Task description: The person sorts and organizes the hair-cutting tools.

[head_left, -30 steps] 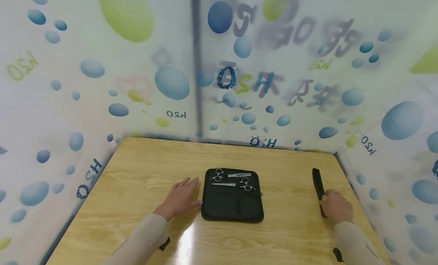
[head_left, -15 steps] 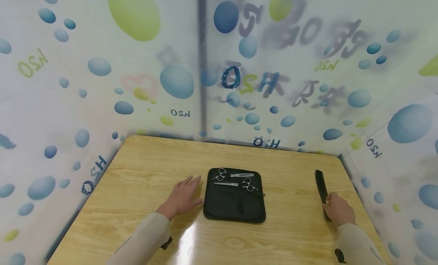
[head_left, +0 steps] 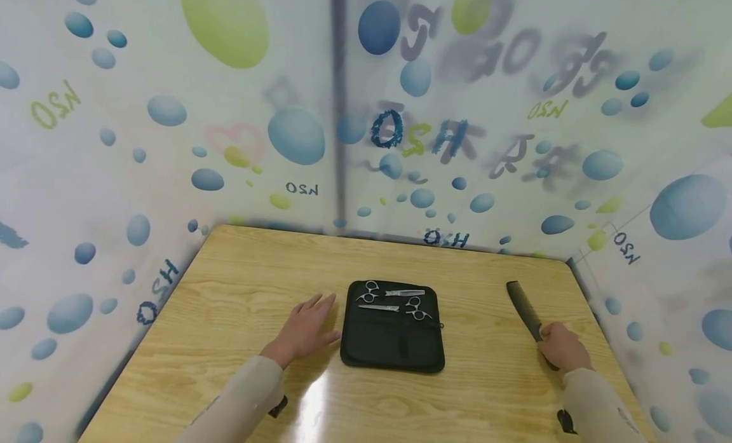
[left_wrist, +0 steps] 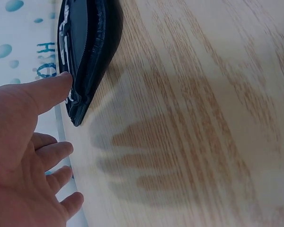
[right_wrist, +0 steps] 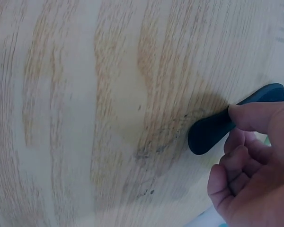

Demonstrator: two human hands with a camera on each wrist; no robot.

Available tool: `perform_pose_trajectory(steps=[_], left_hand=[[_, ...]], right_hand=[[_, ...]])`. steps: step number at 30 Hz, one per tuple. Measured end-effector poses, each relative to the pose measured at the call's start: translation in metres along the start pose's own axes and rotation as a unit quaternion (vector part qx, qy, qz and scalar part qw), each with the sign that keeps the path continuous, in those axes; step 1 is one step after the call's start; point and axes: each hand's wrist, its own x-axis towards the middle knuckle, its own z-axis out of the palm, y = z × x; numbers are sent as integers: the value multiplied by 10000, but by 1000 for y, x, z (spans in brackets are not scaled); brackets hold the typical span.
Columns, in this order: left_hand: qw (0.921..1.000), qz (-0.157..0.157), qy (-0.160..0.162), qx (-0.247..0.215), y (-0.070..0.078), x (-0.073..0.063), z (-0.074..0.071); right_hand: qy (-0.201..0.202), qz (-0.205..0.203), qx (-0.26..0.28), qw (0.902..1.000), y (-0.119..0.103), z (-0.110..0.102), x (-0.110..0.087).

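A black comb slants across the right side of the table in the head view, its teeth facing right. My right hand pinches it near the handle end between thumb and curled fingers; the right wrist view shows the rounded handle sticking out past the thumb. Left of centre, my left hand is spread, palm down, its thumb tip right at the left edge of a black case. In the case's upper half lie two silver scissors, one thinning pair above a second pair.
The wood-grain table ends at walls patterned with blue and green bubbles at the back and both sides. A bright light reflection shows on the tabletop between the left forearm and the case. Dark smudges mark the surface near the comb handle.
The comb has turned in my right hand: its far end has swung left and its teeth now show. The left hand stays beside the case. The head view has shifted slightly.
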Motion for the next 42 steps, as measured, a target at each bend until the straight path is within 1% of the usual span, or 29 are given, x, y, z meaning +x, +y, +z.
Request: perform_pose_trajectory(steps=[4,7,14,22,30,36,39,42], left_hand=[[10000,-62,-24,50,0,0,-1],[9999,-89,-33,80,1,1,-1],[10000,-46,-34,37,3,1,-4],[10000,-34,-43,28,3,0,-5],[10000,-11,-22,-67,3,-1,-8],[9999,58,44,-69,3,0,-8],[9997,155,162,-65,3,0,-8],[9989,321,324,-94,4,0,-9]], right_hand=[[28,-70,103,9999,0,1,1],[-17,-48,123,9999,1,2,2],[2,44,-91,9999,3,1,4],[86,15,32,10000,2,0,0],[170,-174,81,9997,0,4,2],[267,-375,-1,9989,-8,2,2],[402,-493,-53,9980,-13,3,3],[593,-659,-105,9960,-19,7,5]])
